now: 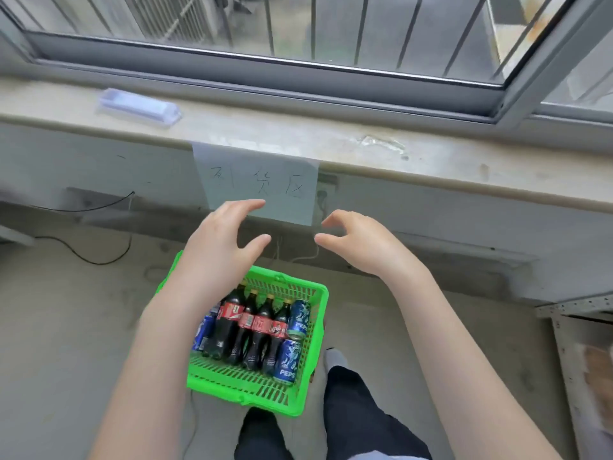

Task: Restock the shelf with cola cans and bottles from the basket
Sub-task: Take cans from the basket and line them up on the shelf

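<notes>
The left hand point(221, 240) and right hand point(360, 242) hover above the green basket point(311, 330), fingers spread and curled, holding nothing.

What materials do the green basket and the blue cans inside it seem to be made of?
The green basket looks like glossy moulded plastic: a bright uniform colour with a slotted lattice. The blue cans look like printed metal, probably aluminium, judging by their shiny cylindrical walls.
</notes>
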